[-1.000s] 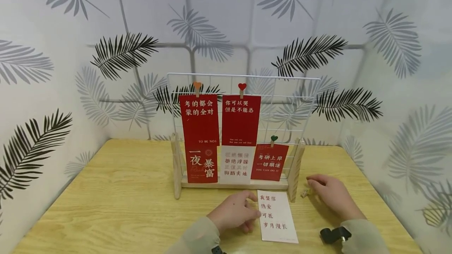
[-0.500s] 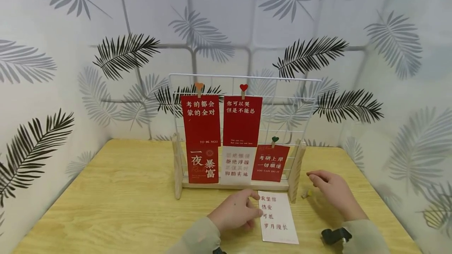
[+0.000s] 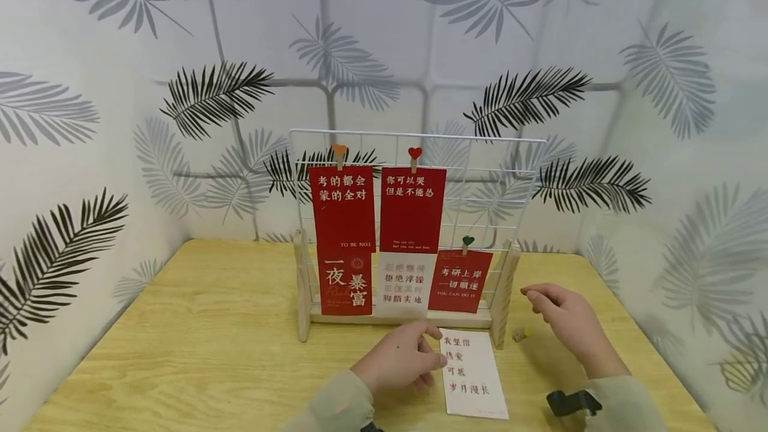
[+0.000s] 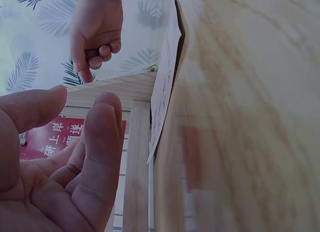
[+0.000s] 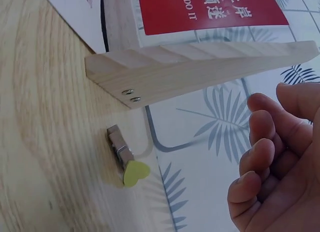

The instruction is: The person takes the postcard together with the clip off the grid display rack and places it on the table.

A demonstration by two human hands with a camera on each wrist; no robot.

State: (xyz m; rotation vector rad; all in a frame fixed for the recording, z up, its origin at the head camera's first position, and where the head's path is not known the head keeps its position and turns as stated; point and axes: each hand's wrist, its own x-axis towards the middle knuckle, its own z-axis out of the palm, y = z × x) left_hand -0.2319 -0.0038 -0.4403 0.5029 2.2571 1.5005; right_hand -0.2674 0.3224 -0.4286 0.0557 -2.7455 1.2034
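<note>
- Head view: the left hand [image 3: 399,357], thumb and fingers relaxed and apart, has hold of nothing; its fingertips are at the left edge of a loose white card [image 3: 474,379] lying on the table [image 3: 210,339], though contact cannot be told here.
- Also there, the right hand [image 3: 567,325] is loosely curled with nothing in it, to the right of a small clothespin [image 3: 521,334]. The rack [image 3: 506,292] behind carries four red cards [image 3: 411,219] and a pinned white card [image 3: 404,279], with orange, red and green heart clips showing.
- Left wrist view: the left hand's thumb and fingers stand apart with a gap between them, and the loose white card lies in front of the rack's wooden base.
- Right wrist view: the clothespin, with its yellow-green heart, lies on the table near the rack's foot; the right hand's half-bent fingers are apart from it.
</note>
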